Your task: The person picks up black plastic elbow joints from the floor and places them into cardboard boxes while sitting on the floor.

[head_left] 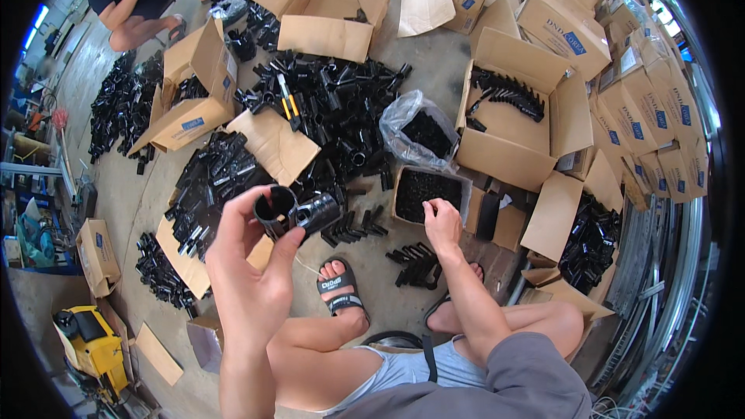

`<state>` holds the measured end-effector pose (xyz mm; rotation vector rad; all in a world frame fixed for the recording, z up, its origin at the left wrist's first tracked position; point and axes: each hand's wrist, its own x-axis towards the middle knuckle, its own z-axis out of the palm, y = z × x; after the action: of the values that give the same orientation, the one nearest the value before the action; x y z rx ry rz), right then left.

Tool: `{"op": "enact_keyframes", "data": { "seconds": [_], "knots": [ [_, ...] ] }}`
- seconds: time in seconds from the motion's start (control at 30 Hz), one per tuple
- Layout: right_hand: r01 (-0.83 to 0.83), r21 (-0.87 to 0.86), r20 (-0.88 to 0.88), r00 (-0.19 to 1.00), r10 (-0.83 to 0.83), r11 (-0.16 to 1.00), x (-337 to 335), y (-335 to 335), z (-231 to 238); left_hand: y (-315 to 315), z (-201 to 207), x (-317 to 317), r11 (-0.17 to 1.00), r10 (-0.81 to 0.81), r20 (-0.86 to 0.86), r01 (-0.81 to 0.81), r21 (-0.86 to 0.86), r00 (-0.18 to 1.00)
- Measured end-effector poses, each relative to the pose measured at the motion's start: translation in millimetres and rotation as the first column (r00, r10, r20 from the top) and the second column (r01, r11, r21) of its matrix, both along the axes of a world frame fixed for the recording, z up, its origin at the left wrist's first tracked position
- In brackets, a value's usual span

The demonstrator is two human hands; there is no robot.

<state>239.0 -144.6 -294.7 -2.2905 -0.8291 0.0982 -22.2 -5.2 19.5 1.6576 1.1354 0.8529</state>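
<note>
Raised in front of me, my left hand (pixel 260 256) grips a glossy black pipe fitting (pixel 317 213) with a wide round socket and a narrower tube beside it. My right hand (pixel 443 226) is over the front edge of a small open box (pixel 467 200) filled with small black parts (pixel 429 188). Its fingers are pinched together, and whatever is between them is too small to make out. Below that box, several black fittings (pixel 415 264) lie in a row on the floor by my right foot. More fittings (pixel 353 226) are lined up behind my left hand.
Heaps of black fittings (pixel 341 101) cover the floor ahead, with a yellow-handled tool (pixel 289 102) on top. A plastic bag (pixel 393 120) of small parts stands beside a large open carton (pixel 504 157). Stacked cartons (pixel 559 27) rise at right. Another person (pixel 143 0) sits far left.
</note>
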Motion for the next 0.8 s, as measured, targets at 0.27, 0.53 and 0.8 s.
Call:
{"op": "enact_keyframes", "data": {
  "seconds": [0.27,0.53,0.8],
  "knots": [
    [-0.064,-0.004,0.063,0.996,0.064,0.998,95.8,108.8,-18.2,1.6,11.7,8.2,0.999,-0.025,-0.155,0.029,0.026,0.988],
    [-0.050,-0.457,-0.198,0.979,-0.047,0.888,118.7,179.0,-76.0,12.0,6.2,-0.3,0.991,-0.024,-0.284,0.059,0.117,0.959],
    [-0.071,-0.589,0.002,0.996,0.089,0.805,139.5,155.2,-56.9,14.3,9.9,10.0,0.987,-0.099,-0.260,0.127,0.096,0.960]
  ]
}}
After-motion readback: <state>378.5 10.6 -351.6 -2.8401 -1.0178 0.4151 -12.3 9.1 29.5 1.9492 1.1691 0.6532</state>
